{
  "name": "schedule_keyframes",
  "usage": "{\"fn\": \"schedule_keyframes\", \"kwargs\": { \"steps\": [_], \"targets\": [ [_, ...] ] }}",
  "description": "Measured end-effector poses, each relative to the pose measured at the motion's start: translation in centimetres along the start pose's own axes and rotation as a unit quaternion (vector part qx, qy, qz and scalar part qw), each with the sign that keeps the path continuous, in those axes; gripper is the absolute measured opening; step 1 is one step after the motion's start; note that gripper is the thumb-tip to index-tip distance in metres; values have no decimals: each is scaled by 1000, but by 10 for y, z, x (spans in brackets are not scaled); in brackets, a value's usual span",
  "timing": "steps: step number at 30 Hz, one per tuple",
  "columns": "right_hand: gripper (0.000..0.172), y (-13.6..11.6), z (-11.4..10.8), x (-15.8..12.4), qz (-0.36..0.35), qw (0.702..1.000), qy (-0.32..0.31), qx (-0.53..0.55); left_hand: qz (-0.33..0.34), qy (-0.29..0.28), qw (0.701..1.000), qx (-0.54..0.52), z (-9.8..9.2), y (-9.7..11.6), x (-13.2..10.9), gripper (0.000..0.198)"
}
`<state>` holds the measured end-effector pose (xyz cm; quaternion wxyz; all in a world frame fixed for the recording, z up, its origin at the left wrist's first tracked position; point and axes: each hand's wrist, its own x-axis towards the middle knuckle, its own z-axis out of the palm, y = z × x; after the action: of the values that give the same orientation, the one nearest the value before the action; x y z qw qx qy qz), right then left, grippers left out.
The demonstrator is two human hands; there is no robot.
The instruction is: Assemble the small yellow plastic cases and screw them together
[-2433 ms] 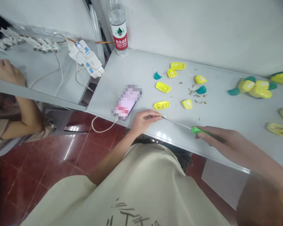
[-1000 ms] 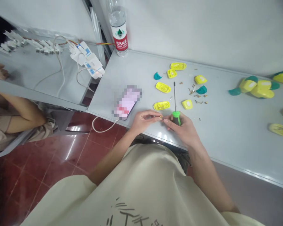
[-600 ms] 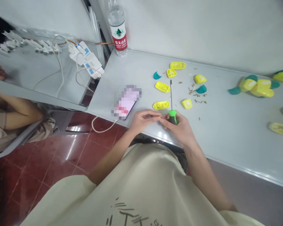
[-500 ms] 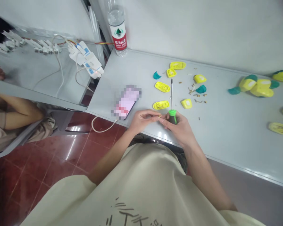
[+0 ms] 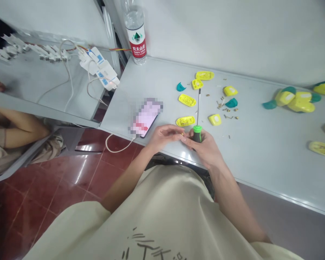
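Observation:
My right hand [image 5: 204, 144] is closed around the green and black handle of a screwdriver [image 5: 197, 133], whose shaft points away from me. Its thumb and a finger meet the fingertips of my left hand [image 5: 165, 138]. Between those fingertips is a tiny brass-coloured part [image 5: 182, 134], mostly covered, so its exact kind is unclear. My left hand is closed in a pinch on it. Just beyond the hands lies a yellow plastic shell half [image 5: 185, 121]. Another yellow shell half [image 5: 187, 100] and a teal curved piece [image 5: 181, 86] lie farther back.
Small brass parts [image 5: 220, 104] are scattered right of the screwdriver, near a teal cap [image 5: 231, 103] and a yellow piece [image 5: 215, 119]. A phone [image 5: 147, 115] with a cable lies left. A water bottle [image 5: 137, 39] stands behind. Yellow-teal assemblies [image 5: 300, 101] sit right. Another person's arm [image 5: 18, 124] is far left.
The screwdriver's tip has swung slightly to the right and away. Both hands have shifted only a little, still meeting at the brass-coloured part.

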<state>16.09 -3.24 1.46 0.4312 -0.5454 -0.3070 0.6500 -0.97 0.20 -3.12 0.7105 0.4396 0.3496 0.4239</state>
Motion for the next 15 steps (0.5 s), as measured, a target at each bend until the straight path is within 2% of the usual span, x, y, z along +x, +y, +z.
{"fn": "schedule_keyframes", "kwargs": {
  "steps": [5, 11, 15],
  "targets": [
    [39, 0, 0, 0, -4, 1000, -1, -6, 29, -14, 999, -14, 0, 0, 1, 14],
    [40, 1, -1, 1, -14, 1000, -5, -21, -28, 5, 999, -27, -1, 1, 0, 20],
    [41, -1, -2, 0, -9, 999, -1, -38, -36, 10, 999, -24, -1, 1, 0, 21]
  ]
}}
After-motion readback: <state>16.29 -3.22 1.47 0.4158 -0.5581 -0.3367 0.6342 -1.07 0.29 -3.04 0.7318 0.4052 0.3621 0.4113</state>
